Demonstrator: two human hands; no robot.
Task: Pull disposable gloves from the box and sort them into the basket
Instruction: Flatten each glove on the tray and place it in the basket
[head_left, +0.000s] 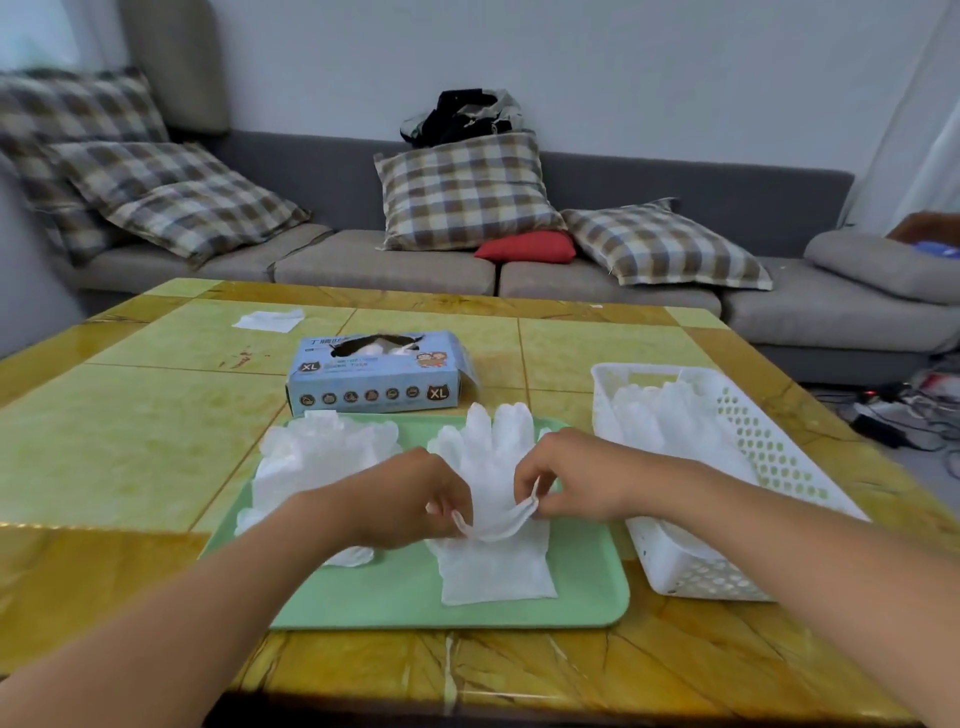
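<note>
A blue glove box (381, 375) marked XL lies on the table behind a green tray (582, 587). On the tray's left side sits a loose heap of white gloves (317, 457). A flat white glove (496, 571) lies in the tray's middle, fingers pointing away from me. Over it, my left hand (410, 501) and my right hand (574, 475) each pinch an edge of a white glove's cuff (498, 522), stretched between them. A white perforated basket (748, 467) stands right of the tray with several gloves (660, 410) inside.
A white tissue (269, 319) lies at the table's far left. Beyond the yellow-green table (130, 415) runs a grey sofa (384, 265) with plaid cushions. Cables and a power strip (883, 428) lie on the floor at the right.
</note>
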